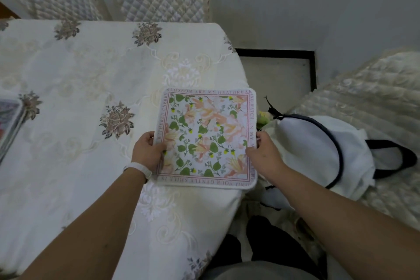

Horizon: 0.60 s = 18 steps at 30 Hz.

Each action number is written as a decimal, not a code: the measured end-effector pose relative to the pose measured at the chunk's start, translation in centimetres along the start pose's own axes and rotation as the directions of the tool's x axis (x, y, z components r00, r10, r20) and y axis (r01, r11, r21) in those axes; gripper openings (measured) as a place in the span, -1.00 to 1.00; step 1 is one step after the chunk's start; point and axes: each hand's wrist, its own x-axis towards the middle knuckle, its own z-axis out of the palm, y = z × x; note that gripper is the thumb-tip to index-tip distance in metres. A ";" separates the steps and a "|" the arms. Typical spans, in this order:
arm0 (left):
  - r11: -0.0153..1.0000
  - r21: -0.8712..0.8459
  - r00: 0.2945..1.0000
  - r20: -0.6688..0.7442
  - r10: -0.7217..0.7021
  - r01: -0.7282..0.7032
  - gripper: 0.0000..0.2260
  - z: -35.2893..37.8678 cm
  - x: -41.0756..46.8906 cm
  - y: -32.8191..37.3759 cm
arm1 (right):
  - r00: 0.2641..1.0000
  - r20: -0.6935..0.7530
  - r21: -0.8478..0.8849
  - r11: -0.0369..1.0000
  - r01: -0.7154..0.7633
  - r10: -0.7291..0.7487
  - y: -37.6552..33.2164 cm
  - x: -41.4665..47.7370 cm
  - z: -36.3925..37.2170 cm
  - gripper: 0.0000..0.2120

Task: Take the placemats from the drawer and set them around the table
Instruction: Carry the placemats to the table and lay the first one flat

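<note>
Both hands on the placemat (205, 137) at the table's (91, 75) right edge, left hand (148, 151) and right hand (261, 150) pinching opposite sides, so I should square it to the edge, press flat, then let go.

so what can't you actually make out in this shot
- The drawer: not in the head view at all.
- Colourful flat item on the table: cut off by the left frame edge, so it can't be identified as another mat.
- Small yellow-green object: mostly hidden behind the square floral fabric placemat, and too small to identify.
- Placemat's border lettering: partly covered by the left hand and right hand holding its sides.
</note>
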 end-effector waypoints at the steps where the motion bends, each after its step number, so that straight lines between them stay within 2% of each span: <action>1: 1.000 -0.014 1.000 0.000 0.002 -0.002 -0.74 0.0 0.1 0.0 | 1.000 -0.004 0.007 1.000 -0.001 0.001 0.0 0.1 0.1 -0.68; 5: 0.997 -0.079 1.000 0.021 -0.005 0.006 -0.69 -0.2 0.8 -0.2 | 1.000 -0.010 0.027 1.000 0.016 -0.015 0.2 0.2 0.1 -0.65; 9: 0.990 -0.138 0.999 -0.003 0.033 -0.033 -0.53 -0.5 0.7 -0.2 | 0.993 -0.090 0.022 0.997 0.075 -0.072 0.3 0.0 -0.3 -0.63; 12: 0.995 0.006 0.994 -0.032 0.102 -0.102 -0.43 -0.2 -0.1 -1.2 | 0.959 -0.173 -0.180 0.965 0.192 -0.224 0.0 -0.1 -0.4 -0.59; 14: 0.962 0.113 0.967 -0.021 0.254 -0.250 -0.43 0.2 -1.1 -1.9 | 0.918 -0.090 -0.406 0.856 0.320 -0.386 0.0 -0.3 0.1 -0.58; 15: 0.902 0.200 0.922 0.020 0.386 -0.382 -0.47 0.5 -1.4 -2.3 | 0.880 -0.019 -0.509 0.762 0.400 -0.474 0.1 -0.4 0.6 -0.58; 17: 0.687 0.418 0.798 0.196 0.570 -0.594 -0.51 1.6 -1.9 -3.4 | 0.796 0.154 -0.661 0.538 0.523 -0.585 0.2 -0.3 1.7 -0.52; 18: 0.593 0.486 0.758 0.288 0.585 -0.642 -0.47 2.3 -2.2 -3.9 | 0.774 0.253 -0.710 0.432 0.556 -0.581 0.4 -0.1 2.3 -0.48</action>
